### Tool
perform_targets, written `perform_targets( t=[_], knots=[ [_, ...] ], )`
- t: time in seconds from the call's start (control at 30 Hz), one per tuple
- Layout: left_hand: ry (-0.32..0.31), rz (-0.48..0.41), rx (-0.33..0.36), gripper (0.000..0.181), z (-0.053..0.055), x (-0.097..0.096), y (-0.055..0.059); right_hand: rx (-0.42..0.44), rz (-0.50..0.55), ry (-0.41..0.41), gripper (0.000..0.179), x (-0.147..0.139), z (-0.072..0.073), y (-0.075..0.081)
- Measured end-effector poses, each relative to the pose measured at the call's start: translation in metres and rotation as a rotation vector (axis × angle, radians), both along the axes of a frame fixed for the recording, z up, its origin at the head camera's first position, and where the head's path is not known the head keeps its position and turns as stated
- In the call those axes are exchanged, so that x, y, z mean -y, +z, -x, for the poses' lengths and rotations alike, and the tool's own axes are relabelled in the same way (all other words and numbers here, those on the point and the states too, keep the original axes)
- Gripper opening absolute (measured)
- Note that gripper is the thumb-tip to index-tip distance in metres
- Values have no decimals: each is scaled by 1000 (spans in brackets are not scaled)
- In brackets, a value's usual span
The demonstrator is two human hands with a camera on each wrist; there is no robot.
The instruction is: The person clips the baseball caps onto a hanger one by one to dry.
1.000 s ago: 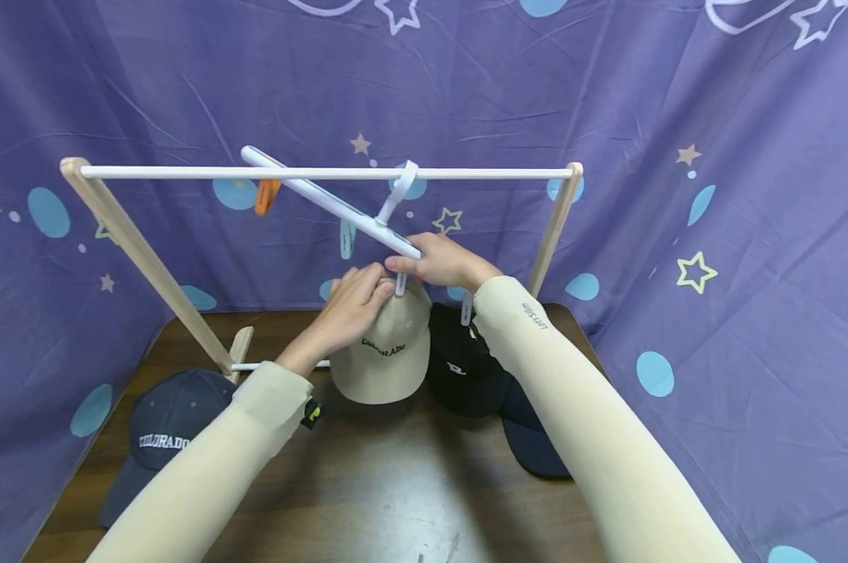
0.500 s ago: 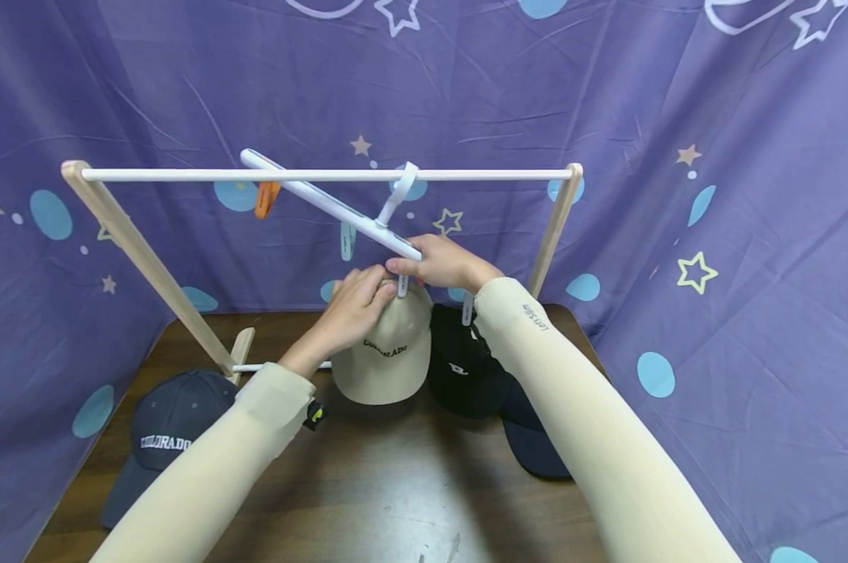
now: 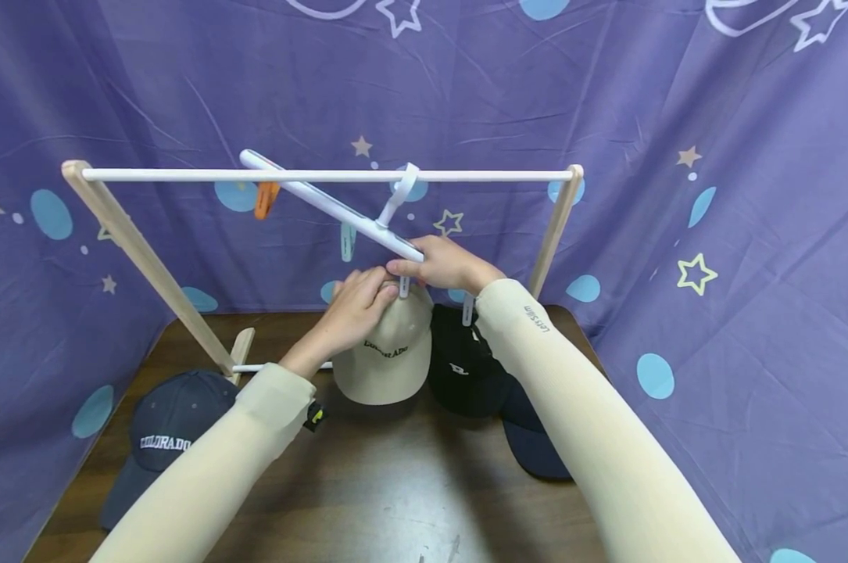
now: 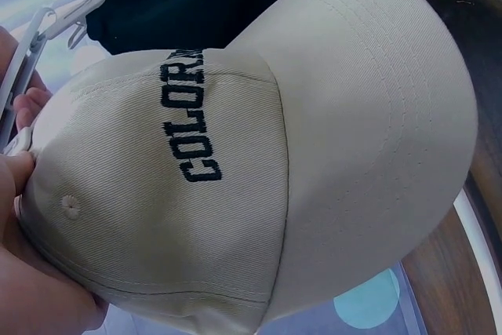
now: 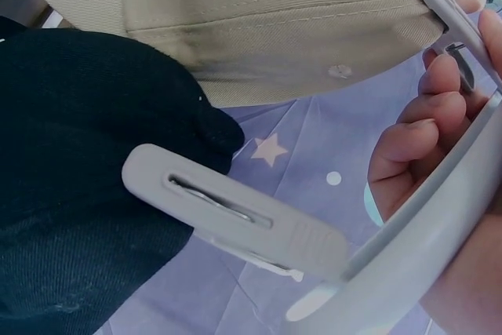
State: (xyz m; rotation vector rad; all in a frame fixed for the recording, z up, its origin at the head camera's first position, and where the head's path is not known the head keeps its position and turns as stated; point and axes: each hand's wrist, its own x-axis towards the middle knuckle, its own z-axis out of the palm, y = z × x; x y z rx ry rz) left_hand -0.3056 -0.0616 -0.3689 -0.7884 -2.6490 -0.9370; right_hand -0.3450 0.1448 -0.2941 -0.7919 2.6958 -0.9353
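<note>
My left hand (image 3: 356,309) grips the top of a beige baseball cap (image 3: 384,375) with dark COLORADO lettering, thumb in front. In the left wrist view the cap's brim points right. My right hand (image 3: 448,262) holds the lower right end of a white clip hanger (image 3: 325,202), which tilts and hooks over the rack's bar. Its fingers curl behind the hanger, beside a grey clip (image 5: 459,21) at the beige cap's top edge. Another grey clip (image 5: 235,209) grips a black cap (image 3: 462,383). An orange clip (image 3: 265,199) and a pale blue clip (image 3: 348,241) hang farther left.
The rack has a white top bar (image 3: 184,174) and wooden side posts (image 3: 149,258). A navy COLORADO cap (image 3: 166,418) lies on the brown table (image 3: 367,500) at left. Another navy cap (image 3: 532,434) is partly hidden behind my right arm. A purple curtain (image 3: 642,156) hangs behind.
Both hands keep their holds on the cap and the hanger. The view has shifted very slightly; the cap and the clip at its top have barely moved.
</note>
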Motion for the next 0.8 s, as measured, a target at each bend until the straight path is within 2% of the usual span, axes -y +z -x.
perform_targets(
  t=[0.57,0.8],
  knots=[
    [-5,-2,14,19,-1,2,1,1,-19,8,39,-1,1,-1],
    [-23,-4,16,23,-1,1,0,16,-17,-27,39,-3,-1,-1]
  ],
)
